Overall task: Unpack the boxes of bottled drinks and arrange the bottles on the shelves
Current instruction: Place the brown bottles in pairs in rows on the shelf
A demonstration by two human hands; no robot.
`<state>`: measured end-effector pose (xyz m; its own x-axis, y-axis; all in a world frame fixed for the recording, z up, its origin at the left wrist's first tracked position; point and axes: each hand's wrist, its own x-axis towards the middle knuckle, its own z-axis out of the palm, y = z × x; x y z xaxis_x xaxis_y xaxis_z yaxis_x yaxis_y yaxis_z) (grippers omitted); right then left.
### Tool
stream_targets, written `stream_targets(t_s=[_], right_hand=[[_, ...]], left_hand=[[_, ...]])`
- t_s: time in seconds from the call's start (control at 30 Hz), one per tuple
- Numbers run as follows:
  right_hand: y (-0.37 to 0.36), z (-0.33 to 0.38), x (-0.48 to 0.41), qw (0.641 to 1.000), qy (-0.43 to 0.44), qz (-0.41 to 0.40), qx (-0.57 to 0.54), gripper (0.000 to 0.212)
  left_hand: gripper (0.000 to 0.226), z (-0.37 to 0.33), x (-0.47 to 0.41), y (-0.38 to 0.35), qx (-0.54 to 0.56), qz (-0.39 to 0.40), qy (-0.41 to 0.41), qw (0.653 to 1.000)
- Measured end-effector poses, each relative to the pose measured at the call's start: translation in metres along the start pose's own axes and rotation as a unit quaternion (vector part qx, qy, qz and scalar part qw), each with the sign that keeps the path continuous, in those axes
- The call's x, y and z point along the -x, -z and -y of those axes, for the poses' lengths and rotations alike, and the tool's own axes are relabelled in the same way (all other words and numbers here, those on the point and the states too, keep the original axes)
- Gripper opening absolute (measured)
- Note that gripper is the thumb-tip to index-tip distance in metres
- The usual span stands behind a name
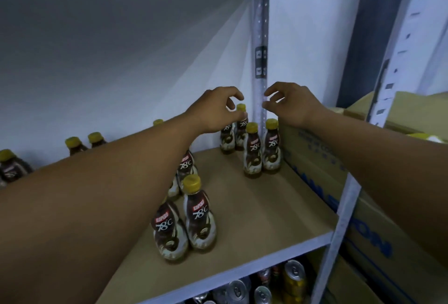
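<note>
Brown shelf board (266, 206) against a white wall. Four bottles (252, 151) stood in the back corner, just under both grips. Left grip (218, 109) curled over the rear bottle (240, 125) - couldn't tell if it pinched it. Right grip (291, 102) hung loosely curled, empty.

bottles (252, 151): brown coffee drinks, yellow caps, all upright | four clustered at shelf (266, 206) back right corner | another cluster near shelf front middle | more along shelf left | box (312, 167): cardboard, blue print, right of shelf
</note>
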<state>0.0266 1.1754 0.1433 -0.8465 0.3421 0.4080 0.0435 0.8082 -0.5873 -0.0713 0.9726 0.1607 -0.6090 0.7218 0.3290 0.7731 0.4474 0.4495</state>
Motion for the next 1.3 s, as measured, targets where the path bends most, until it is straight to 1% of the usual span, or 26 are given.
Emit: stream_targets(t_s=[0.1, 0.23, 0.37, 0.43, 0.53, 0.63, 0.83, 1.0, 1.17, 1.3], right_hand=[[-0.009, -0.008, -0.002, 1.0, -0.003, 0.004, 0.006, 0.022], [-0.022, -0.024, 0.003, 0.999, -0.026, 0.016, 0.016, 0.03], [-0.037, -0.039, 0.008, 0.998, -0.05, 0.019, 0.016, 0.04], [-0.044, -0.046, 0.01, 0.998, -0.061, 0.018, 0.017, 0.041], [-0.049, -0.053, 0.014, 0.995, -0.088, 0.036, -0.025, 0.047], [-0.055, -0.057, 0.018, 0.993, -0.097, 0.039, -0.06, 0.056], [-0.06, -0.059, 0.022, 0.991, -0.097, 0.028, -0.087, 0.056], [-0.058, -0.052, 0.027, 0.992, -0.085, 0.036, -0.085, 0.065], [-0.06, -0.044, 0.037, 0.991, -0.067, 0.055, -0.101, 0.056], [-0.058, -0.04, 0.04, 0.991, -0.059, 0.065, -0.101, 0.054]], left_hand=[[0.046, -0.002, -0.01, -0.021, 0.003, 0.028, -0.004, 1.0], [0.047, 0.006, -0.02, -0.047, -0.01, 0.057, 0.0, 0.998], [0.059, 0.013, -0.026, -0.066, -0.028, 0.086, 0.006, 0.996], [0.058, 0.015, -0.028, -0.071, -0.033, 0.097, 0.004, 0.995], [0.053, 0.017, -0.029, -0.075, -0.048, 0.101, 0.007, 0.994], [0.053, 0.019, -0.028, -0.078, -0.053, 0.104, 0.007, 0.993], [0.046, 0.021, -0.027, -0.08, -0.059, 0.099, 0.004, 0.993], [0.053, 0.02, -0.021, -0.07, -0.061, 0.109, 0.018, 0.992], [0.049, 0.023, -0.006, -0.061, -0.058, 0.107, 0.027, 0.992], [0.047, 0.023, 0.003, -0.06, -0.045, 0.097, 0.032, 0.994]])
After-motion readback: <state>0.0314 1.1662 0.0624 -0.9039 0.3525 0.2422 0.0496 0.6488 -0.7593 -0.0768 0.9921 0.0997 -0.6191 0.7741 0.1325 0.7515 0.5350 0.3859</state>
